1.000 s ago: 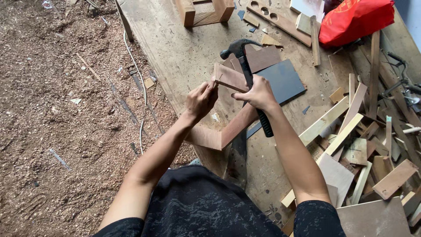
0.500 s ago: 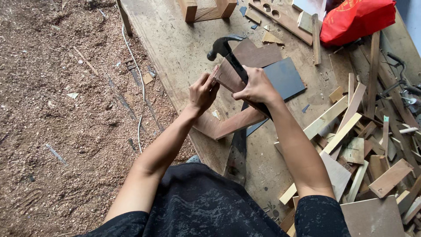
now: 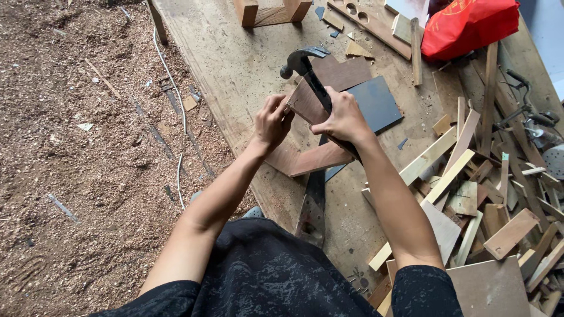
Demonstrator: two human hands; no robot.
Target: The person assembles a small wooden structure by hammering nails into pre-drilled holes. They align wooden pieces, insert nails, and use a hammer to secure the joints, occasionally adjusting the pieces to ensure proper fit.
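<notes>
Seen from above: a rough plywood workbench [image 3: 235, 64], with a sawdust-covered floor [image 3: 76, 152] to the left. Right hand [image 3: 343, 117] closed around the dark handle of a claw hammer [image 3: 305, 67], head raised toward the far side, just above and beyond the work. Left hand [image 3: 271, 120] pinched at the near left corner of a reddish-brown wooden board [image 3: 305, 105], fingertips bunched as if steadying something small; whether a nail sits there cannot be told. Below the hands, a second brown strip [image 3: 317, 158] angled toward the near edge, meeting the board like part of a frame. Just right of the hands, a dark square panel [image 3: 376, 103] lying flat. Farther right, a heap of pale offcuts [image 3: 464, 176]; at the far right corner, a red bag [image 3: 470, 23]. A thin white cord [image 3: 176, 100] trailing along the bench's left edge to the floor.

Risks, judged from this pose: left fingertips very close to the likely strike point, so a slightly off-line blow probably lands on a finger. Board held only by pinch and propped at an angle, so likely to twist or skid under impact, splitting the joint or bending whatever is being driven. Grip high on the handle, close to the head, giving control but little clearance from the board's edge for the knuckles. Loose scraps nearby, liable to jump or slide when the bench shakes.
</notes>
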